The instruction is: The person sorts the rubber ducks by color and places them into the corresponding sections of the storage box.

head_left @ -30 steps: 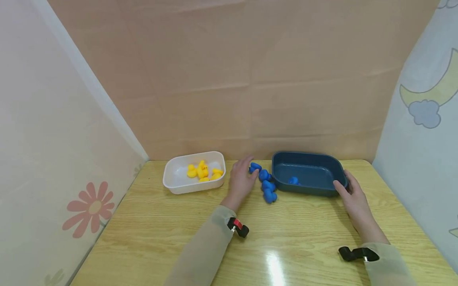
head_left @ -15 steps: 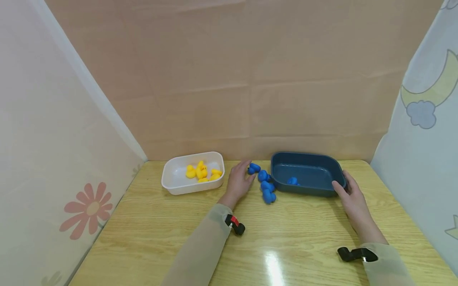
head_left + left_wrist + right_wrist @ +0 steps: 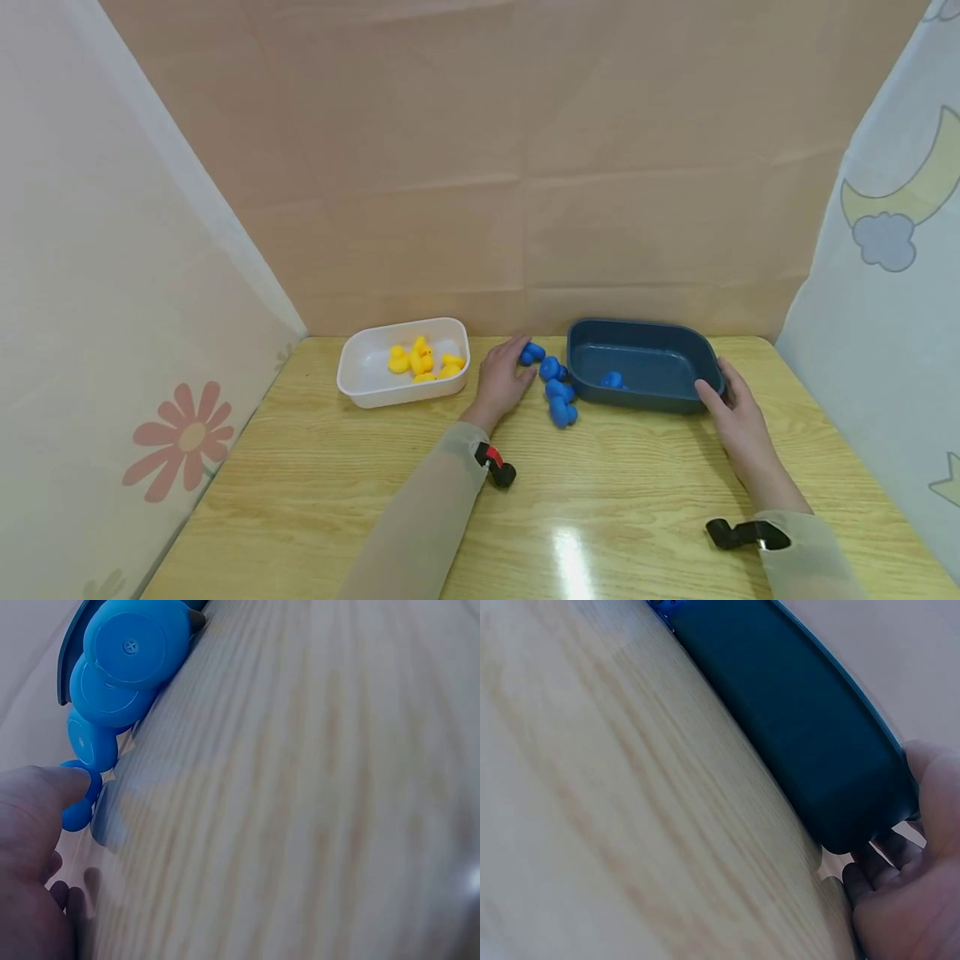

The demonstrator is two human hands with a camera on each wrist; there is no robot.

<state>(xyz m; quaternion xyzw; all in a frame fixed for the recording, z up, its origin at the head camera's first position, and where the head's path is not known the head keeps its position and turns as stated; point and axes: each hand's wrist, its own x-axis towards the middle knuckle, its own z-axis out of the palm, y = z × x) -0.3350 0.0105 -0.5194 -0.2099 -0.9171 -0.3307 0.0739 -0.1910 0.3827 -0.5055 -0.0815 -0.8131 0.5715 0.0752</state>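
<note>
In the head view my left hand (image 3: pixel 502 379) is beside the farthest blue rubber duck (image 3: pixel 533 353), its fingertips and thumb spread on either side of it. The left wrist view shows the thumb (image 3: pixel 64 784) overlapping that duck (image 3: pixel 77 816). More blue ducks (image 3: pixel 560 408) lie in a line from there along the left side of a dark blue tray (image 3: pixel 652 398). One blue duck (image 3: pixel 612 380) is inside the tray. My right hand (image 3: pixel 742 425) holds the tray's right end, thumb at the rim and fingers against the outer wall (image 3: pixel 840 825).
Left of my left hand stands a white tray (image 3: pixel 367 398) with several yellow rubber ducks (image 3: pixel 420 360). Both trays sit near the back edge of the wooden table (image 3: pixel 637 492). A tan backdrop (image 3: pixel 525 208) rises behind, with printed white panels at both sides.
My left hand has drawn slightly back left from the ducks, and its fingertips have come a little closer to the farthest one. My right hand stays on the dark blue tray.
</note>
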